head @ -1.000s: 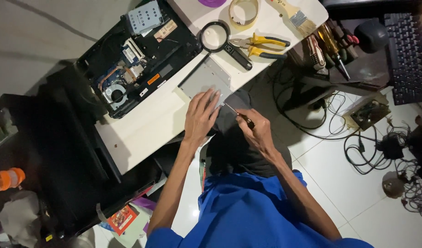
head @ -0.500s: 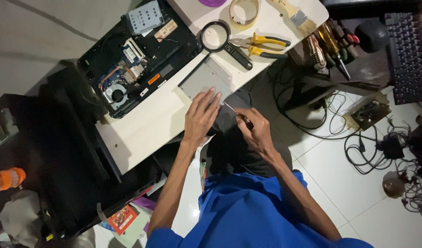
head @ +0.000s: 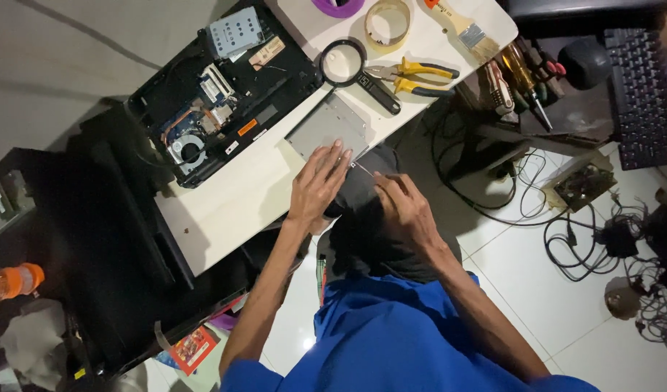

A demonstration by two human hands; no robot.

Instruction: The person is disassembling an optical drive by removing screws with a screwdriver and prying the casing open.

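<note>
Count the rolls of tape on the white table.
2. A purple roll lies at the table's far edge, partly cut off by the frame, and a tan roll lies just right of it, near the magnifying glass. More may lie out of view.

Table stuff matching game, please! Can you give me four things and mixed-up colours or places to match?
Things:
1. pliers
2. tape roll
3. magnifying glass
4. left hand

Clues:
A. resting on the grey metal drive
B. yellow handles
C. round lens, black handle
D. tan ring near the table's far edge

Pairs: 1-B, 2-D, 3-C, 4-A
</note>
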